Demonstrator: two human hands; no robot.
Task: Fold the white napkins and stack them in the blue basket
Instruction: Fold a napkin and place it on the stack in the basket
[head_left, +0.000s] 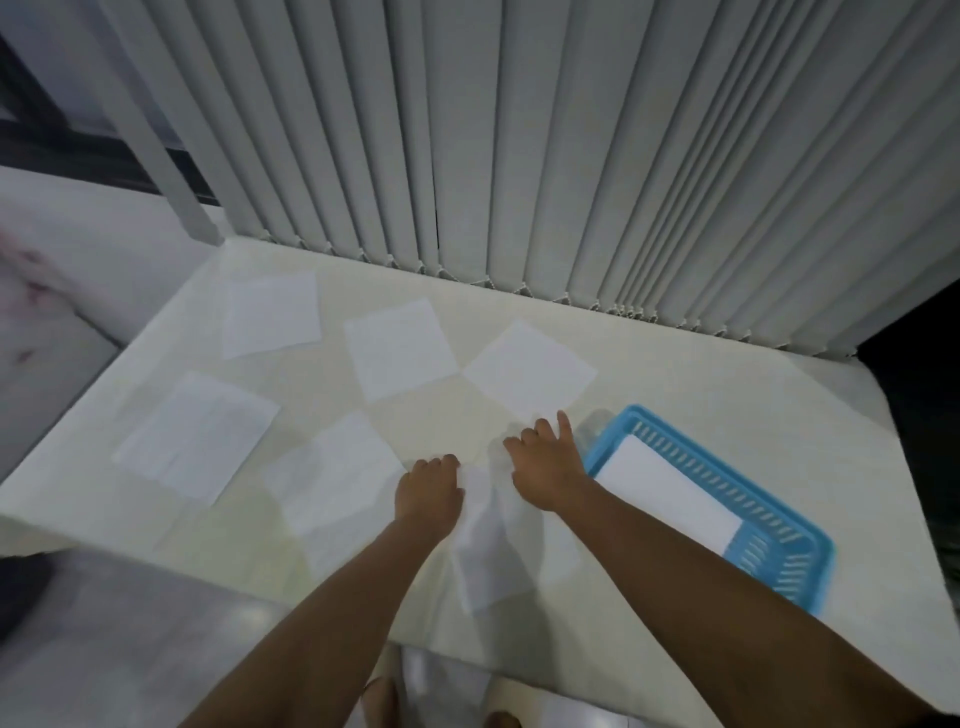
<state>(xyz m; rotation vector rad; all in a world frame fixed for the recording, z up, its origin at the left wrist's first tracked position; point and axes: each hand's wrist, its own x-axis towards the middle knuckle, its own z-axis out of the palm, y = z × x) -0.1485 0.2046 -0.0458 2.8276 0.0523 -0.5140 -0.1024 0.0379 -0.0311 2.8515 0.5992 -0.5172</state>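
Several white napkins lie flat on the pale table (675, 379): one at the back left (270, 314), one in the middle (400, 348), one to its right (530, 371), one at the left (197, 436) and one nearer me (332, 470). A blurred napkin (485, 545) lies between my hands. My left hand (428, 488) has its fingers curled on that napkin's left edge. On its right part my right hand (550, 462) presses with fingers spread. The blue basket (779, 525) stands at the right and holds a folded white napkin (667, 491).
Grey vertical blinds (519, 156) hang along the table's back edge. The table's front edge runs close to me, with grey floor (130, 649) below at the left. A dark gap (914, 374) lies beyond the table's right side.
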